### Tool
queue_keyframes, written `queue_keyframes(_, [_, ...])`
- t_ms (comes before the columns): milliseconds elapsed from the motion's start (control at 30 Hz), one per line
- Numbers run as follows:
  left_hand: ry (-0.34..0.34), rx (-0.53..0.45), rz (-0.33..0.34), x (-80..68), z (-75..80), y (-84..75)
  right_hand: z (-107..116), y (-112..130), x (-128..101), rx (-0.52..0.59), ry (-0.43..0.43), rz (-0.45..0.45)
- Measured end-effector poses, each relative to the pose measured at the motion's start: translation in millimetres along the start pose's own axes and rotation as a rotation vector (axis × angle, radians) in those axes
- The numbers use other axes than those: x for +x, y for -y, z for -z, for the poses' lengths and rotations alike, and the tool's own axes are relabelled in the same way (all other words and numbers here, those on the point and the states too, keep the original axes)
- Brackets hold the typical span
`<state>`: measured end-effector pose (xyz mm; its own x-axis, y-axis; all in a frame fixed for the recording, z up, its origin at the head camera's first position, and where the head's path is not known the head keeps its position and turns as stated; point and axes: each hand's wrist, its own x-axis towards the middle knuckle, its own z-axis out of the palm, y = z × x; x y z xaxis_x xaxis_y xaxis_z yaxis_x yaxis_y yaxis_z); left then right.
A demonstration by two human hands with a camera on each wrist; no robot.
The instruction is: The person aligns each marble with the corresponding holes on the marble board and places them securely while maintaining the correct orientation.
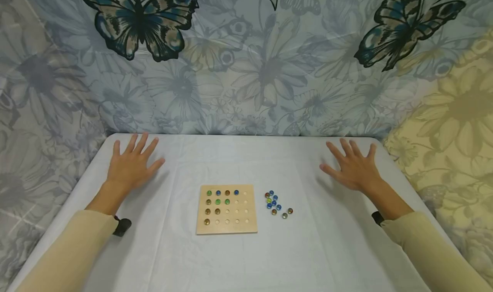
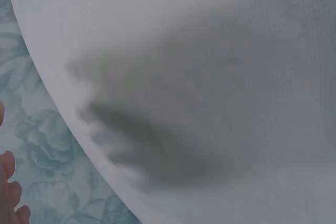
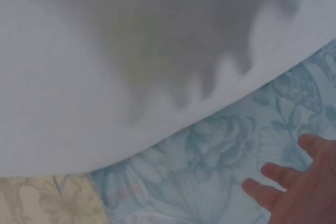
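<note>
My left hand (image 1: 131, 166) is spread over the left part of the white table, fingers straight and apart, holding nothing. On the right side my right hand (image 1: 354, 168) is spread the same way, also holding nothing. Between them lies a square wooden board (image 1: 242, 226) with rows of round hollows. Glass marbles fill part of it: four across the back row, fewer in each row nearer me. Just right of the board is a loose group of marbles (image 1: 274, 202), mostly blue, with some brown and one yellow-green. In the wrist views, only fingertips and soft hand shadows show.
A white cloth covers the table (image 1: 231, 262), whose back edge meets a hanging fabric (image 1: 269, 69) printed with flowers and butterflies. Yellow floral fabric (image 1: 454, 125) hangs at the right. Dark wrist straps (image 1: 122, 227) show at the sleeve cuffs.
</note>
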<state>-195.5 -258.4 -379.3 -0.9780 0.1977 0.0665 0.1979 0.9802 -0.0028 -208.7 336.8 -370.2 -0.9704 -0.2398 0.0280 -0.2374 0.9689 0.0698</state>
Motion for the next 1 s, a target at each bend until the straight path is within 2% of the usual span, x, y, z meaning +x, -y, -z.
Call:
queue_keyframes(133, [-0.008, -0.015, -0.044, -1.2, 3.1, -10.1, 0.3, 6.0, -3.9, -0.026, -0.027, 0.037])
queue_keyframes(367, [-0.094, 0.042, -0.143, -6.1, 2.9, -27.2, 0.9, 20.1, -12.4, -0.071, -0.137, 0.135])
queue_keyframes(533, [-0.114, 0.054, -0.185, -11.2, 1.7, -37.2, -0.2, 30.7, -17.6, -0.089, -0.177, 0.188])
queue_keyframes(800, [-0.076, -0.005, -0.232, -24.9, -4.6, -50.7, -3.6, 49.0, -22.0, -0.091, -0.168, 0.269])
queue_keyframes(1000, [-0.023, -0.075, -0.328, -34.0, -12.1, -58.5, -4.4, 62.7, -26.8, -0.028, -0.158, 0.326])
